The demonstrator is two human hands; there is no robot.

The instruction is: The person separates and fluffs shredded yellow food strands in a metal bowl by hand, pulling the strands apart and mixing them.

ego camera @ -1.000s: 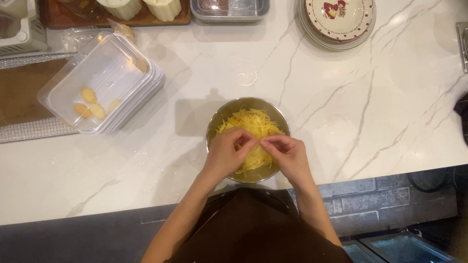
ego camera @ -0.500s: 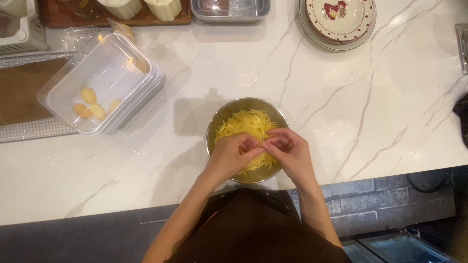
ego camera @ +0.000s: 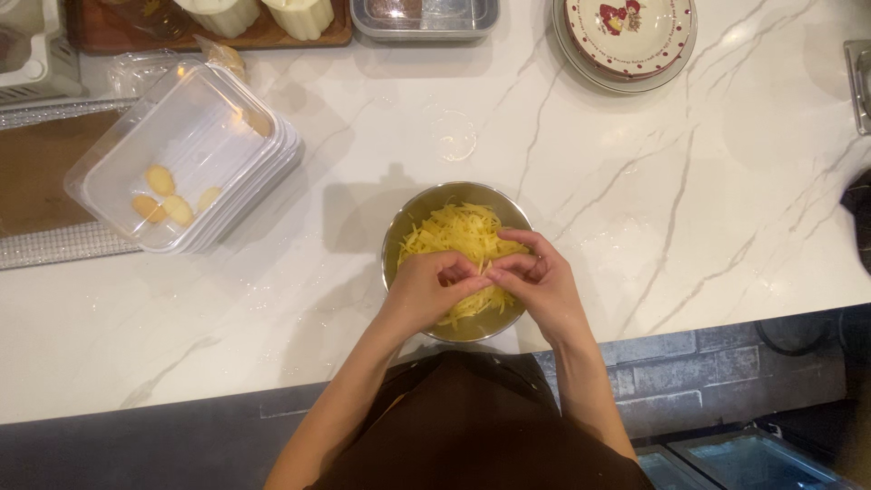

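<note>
The person is standing at the lower edge of the frame, with both hands reaching into a round stainless-steel bowl [ego camera: 404,238] that is sitting on the white marble-patterned tabletop [ego camera: 708,227] just below the centre of the frame. The bowl is holding a heap of yellow shredded strips [ego camera: 454,234], possibly potato or cheese; the exact food cannot be told.

The left hand [ego camera: 428,289] is hovering over the lower left part of the bowl. Its grip is closing together on a pinch of the shredded strips, with fingers curled inward. The right hand [ego camera: 535,283] is lying over the lower right part of the bowl. Its grip is likewise pinching together on strips at the point where both sets of fingertips are meeting, near the middle of the bowl. The two hands are touching or nearly touching there.

At the left of the frame, a stack of clear plastic containers [ego camera: 231,172] is resting tilted on the tabletop, well apart from the bowl. The top container is carrying a few pale yellow slices [ego camera: 163,195]. In the upper left, a wooden tray [ego camera: 299,38] is holding pale cylindrical items. At the top centre, a rectangular metal tray [ego camera: 426,29] is sitting. In the upper right, a stack of round plates [ego camera: 581,50] with a red-dotted pattern is standing, well apart from the hands.
</note>
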